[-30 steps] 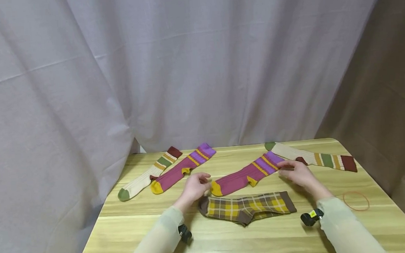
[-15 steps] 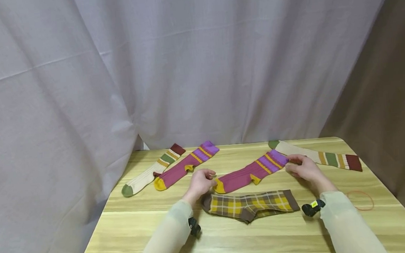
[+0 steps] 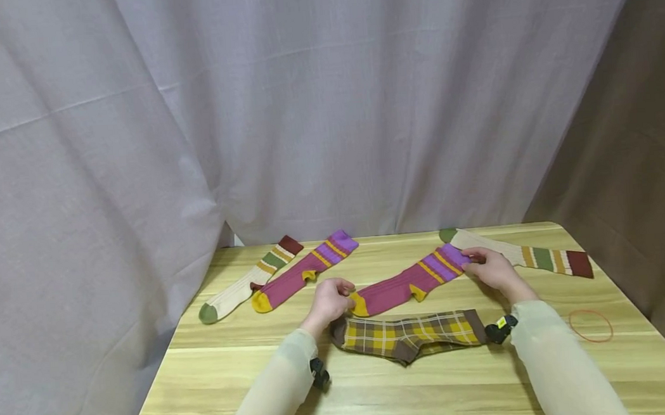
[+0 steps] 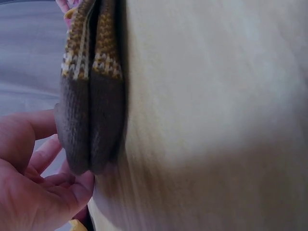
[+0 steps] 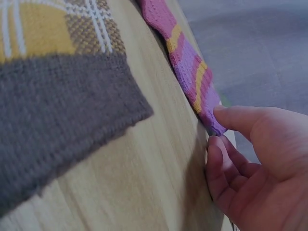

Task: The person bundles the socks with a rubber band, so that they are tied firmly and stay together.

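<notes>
A maroon sock [image 3: 392, 293] with a purple striped cuff and mustard heel and toe lies flat in the head view. My left hand [image 3: 331, 301] is at its yellow toe, fingers curled; in the left wrist view the fingertips pass behind a plaid sock's brown toe [image 4: 89, 120], so their grip is hidden. At the other end, my right hand [image 3: 492, 269] pinches the purple cuff [image 5: 209, 108] between thumb and fingers. The brown-and-yellow plaid sock [image 3: 411, 336] lies just in front, and the right wrist view shows its brown cuff [image 5: 72, 101] close by.
A matching maroon sock [image 3: 286, 286] lies to the left beside a cream striped sock [image 3: 237, 296]. Another cream striped sock [image 3: 497, 247] is at the back right. A thin red loop [image 3: 591, 326] rests on the wooden table [image 3: 435, 398]. Grey curtains [image 3: 326, 106] hang behind.
Both hands have come in closer to the maroon sock: the left reached its toe, and the right moved onto its cuff. The socks keep their places, while the head view shifted slightly.
</notes>
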Demonstrator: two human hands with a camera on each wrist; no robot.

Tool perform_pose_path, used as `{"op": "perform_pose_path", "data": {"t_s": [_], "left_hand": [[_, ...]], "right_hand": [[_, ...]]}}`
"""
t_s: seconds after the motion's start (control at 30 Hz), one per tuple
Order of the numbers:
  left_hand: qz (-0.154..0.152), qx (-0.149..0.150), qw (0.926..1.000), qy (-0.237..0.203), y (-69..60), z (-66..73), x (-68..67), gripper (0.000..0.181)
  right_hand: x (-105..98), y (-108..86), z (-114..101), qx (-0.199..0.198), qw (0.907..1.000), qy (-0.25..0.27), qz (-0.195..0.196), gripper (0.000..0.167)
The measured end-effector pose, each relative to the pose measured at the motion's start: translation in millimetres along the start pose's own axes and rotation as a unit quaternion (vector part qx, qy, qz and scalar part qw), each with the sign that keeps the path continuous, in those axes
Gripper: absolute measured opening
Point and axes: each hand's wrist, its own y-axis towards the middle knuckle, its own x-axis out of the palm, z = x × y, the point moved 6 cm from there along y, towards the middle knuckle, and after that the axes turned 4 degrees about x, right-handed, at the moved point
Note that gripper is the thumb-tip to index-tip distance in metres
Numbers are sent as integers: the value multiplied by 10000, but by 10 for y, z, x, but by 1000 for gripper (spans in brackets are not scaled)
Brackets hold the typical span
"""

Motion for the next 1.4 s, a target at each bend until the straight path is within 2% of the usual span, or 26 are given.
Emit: {"op": "perform_pose_path", "data": {"t_s": [0.27, 0.5, 0.77, 0.9, 1.0, 1.13, 1.23, 1.3, 1.4], "left_hand": [[-57, -104, 9997, 232, 11, 20, -5, 30], [-163, -229, 9992, 282, 3, 38, 2, 31], [-237, -106, 9996, 131, 0, 17, 4, 28], [-153, -76, 9998, -106, 8, -10, -3, 25], [-25, 54, 10000, -23, 2, -6, -32, 24], [122, 534, 9972, 507, -3, 34, -48, 16], [116, 787, 9947, 645, -9, 59, -36, 11], [67, 763, 9958, 504, -13, 57, -26, 14], [-9, 498, 9987, 128, -21, 29, -14, 18]], "right_hand": [[6, 32, -79, -85, 9993, -265, 234, 42], [42, 87, -73, -422, 9966, -534, 455, 37], [95, 76, -38, -238, 9964, -655, 481, 20], [58, 73, -52, -294, 9949, -722, 640, 18], [45, 61, -59, -409, 9941, -722, 702, 17], [51, 44, -51, -522, 9940, -783, 559, 21], [80, 39, -63, -519, 9946, -860, 262, 32], [102, 34, -72, -434, 9953, -869, 17, 37], [108, 13, -75, -246, 9956, -877, -240, 33]]}}
